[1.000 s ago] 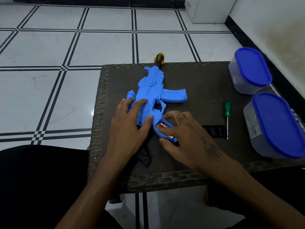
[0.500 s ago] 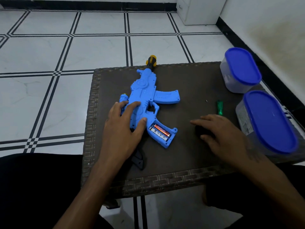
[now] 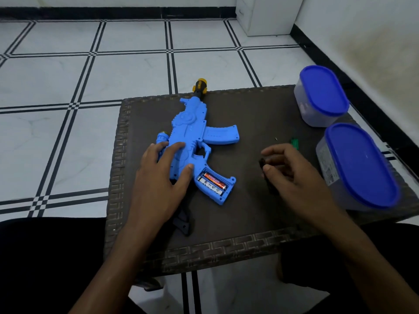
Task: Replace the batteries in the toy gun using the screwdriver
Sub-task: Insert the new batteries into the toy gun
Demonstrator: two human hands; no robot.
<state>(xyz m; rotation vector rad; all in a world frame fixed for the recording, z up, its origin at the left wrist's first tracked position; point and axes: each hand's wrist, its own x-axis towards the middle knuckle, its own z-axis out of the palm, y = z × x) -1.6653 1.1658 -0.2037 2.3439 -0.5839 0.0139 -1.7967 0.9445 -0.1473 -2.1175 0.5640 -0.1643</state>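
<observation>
Batteries (image 3: 212,181) lie bedded in the open grip compartment of the toy gun (image 3: 197,141) at frame centre, and the left hand (image 3: 165,175) presses flat on its body with fingers spread. Right of centre, the right hand (image 3: 292,175) curls around a dark piece, probably the compartment cover (image 3: 264,164), with the screwdriver (image 3: 294,142) just above. Judged from this, the cover should seat flush over the cells before the screw goes back, while the left hand pins the gun.

Blue plastic toy gun (image 3: 192,132) lies on the dark woven-edged table (image 3: 249,241) at frame centre, muzzle toward the upper edge, with two cylindrical batteries (image 3: 212,182) in its open grip compartment. Left hand (image 3: 163,182) rests on the gun body; right hand (image 3: 292,177) is right of it, over a black cover piece (image 3: 264,165), with the green-handled screwdriver (image 3: 294,142) just behind. Two blue-lidded clear plastic containers (image 3: 322,96) (image 3: 360,166) stand at the table's right edge, one behind the other.
</observation>
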